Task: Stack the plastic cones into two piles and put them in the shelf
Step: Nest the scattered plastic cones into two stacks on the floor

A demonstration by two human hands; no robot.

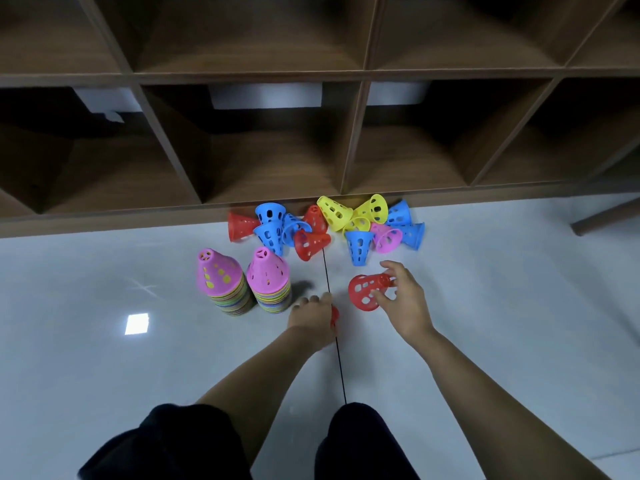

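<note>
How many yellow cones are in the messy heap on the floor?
3, all by the shelf: left yellow cone, right yellow cone, and a half-covered yellow cone just below, between them. More could be hidden underneath.

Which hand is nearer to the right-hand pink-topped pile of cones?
Left. The left hand is just right of that pile, a small gap between them. The right hand is farther right, past the floor seam, gripping a red cone.

bright overhead light | glare patch on floor (136, 323) | shelf (311, 143) recesses dim | edges bowed
</note>
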